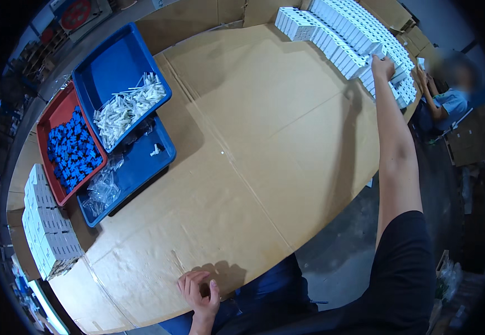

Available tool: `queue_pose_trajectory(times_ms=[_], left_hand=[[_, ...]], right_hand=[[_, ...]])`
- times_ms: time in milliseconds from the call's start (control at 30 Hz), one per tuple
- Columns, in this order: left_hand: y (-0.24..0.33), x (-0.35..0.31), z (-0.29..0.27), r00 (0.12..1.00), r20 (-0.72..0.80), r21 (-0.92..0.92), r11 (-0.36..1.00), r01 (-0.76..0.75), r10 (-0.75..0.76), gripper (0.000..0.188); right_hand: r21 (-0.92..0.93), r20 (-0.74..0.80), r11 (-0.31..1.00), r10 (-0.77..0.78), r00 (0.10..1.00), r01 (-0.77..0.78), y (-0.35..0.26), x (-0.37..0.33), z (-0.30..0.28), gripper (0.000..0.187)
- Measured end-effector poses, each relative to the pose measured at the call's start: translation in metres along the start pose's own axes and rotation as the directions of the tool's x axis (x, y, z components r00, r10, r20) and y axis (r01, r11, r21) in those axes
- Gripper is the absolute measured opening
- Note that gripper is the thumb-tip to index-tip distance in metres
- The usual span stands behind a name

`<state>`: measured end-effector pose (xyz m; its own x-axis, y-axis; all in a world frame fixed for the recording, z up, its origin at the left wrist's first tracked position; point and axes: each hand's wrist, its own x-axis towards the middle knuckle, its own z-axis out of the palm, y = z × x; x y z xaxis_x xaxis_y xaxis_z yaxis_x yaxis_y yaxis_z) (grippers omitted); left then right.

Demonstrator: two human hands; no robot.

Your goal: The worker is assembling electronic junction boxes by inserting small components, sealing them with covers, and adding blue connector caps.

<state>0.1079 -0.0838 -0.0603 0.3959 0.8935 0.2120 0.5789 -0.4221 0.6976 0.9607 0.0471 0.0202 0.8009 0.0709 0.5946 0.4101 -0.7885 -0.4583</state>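
My right arm stretches far across the table, and my right hand lies on the long rows of small white boxes at the far right. Its fingers are curled around one white box at the near edge of the rows. My left hand rests flat on the near edge of the cardboard-covered table, fingers apart and holding nothing.
At the left, a blue tray holds white plastic pieces. A red tray beside it holds small blue parts. A lower blue tray holds clear bags. Grey-white boxes are stacked at the near left. Another person sits beyond the white rows.
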Motion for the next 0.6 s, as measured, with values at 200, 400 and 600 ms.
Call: queue_pose_trajectory(times_ms=[200,400,600], left_hand=[[-0.002,0.001,-0.002,0.998,0.052,0.051,0.999,0.021,-0.023,0.021],[0.0,0.003,0.003,0.995,0.089,0.036,0.998,0.05,-0.053,0.02],[-0.001,0.002,0.004,0.996,0.047,0.076,0.995,0.068,-0.072,0.02]], right_hand=[[0.001,0.1,0.999,0.051,0.994,-0.051,-0.018,-0.009,0.024,0.051],[0.001,0.028,0.997,-0.075,0.997,0.075,-0.001,0.012,0.046,0.046],[-0.034,0.072,0.994,-0.101,0.992,0.104,0.021,0.02,0.079,0.049]])
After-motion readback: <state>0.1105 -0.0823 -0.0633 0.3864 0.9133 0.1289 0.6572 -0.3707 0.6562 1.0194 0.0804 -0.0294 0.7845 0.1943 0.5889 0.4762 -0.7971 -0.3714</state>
